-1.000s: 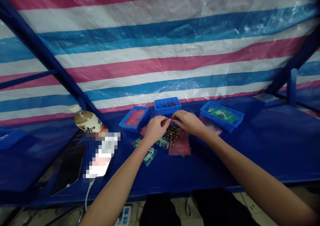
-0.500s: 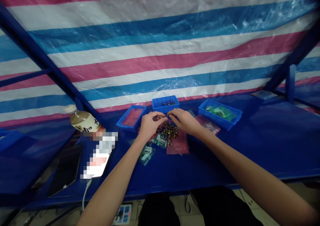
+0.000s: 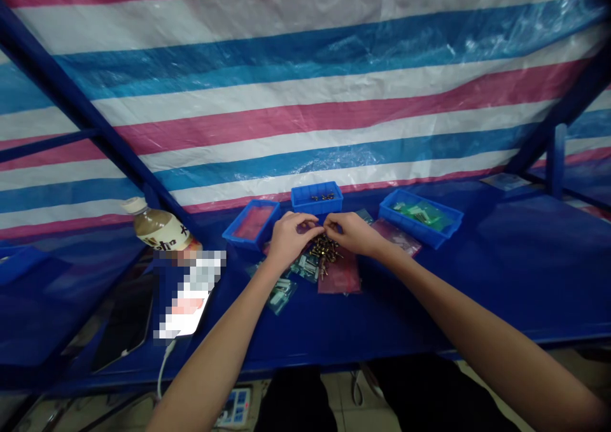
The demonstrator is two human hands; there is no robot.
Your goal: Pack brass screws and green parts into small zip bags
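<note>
My left hand (image 3: 289,236) and my right hand (image 3: 351,231) meet fingertip to fingertip just above a small heap of brass-coloured metal parts (image 3: 323,251). Both hands are pinched closed; what they hold is too small to make out. The heap lies on a pink plastic bag (image 3: 340,278). Green-tinted small bags (image 3: 280,292) lie under and beside my left wrist. Right behind the hands stands a small blue tray (image 3: 317,198) with a few brass parts in it.
A blue tray with pink contents (image 3: 251,224) stands at the left, a blue tray with green bags (image 3: 421,217) at the right. A drink bottle (image 3: 160,229), a phone (image 3: 188,295) on a cable and a dark tablet (image 3: 125,324) lie at the left. A striped tarp hangs behind.
The hands have stayed together over the heap, with small finger movements; they sit slightly lower and closer to the heap than half a second ago. The view shifted a little.
</note>
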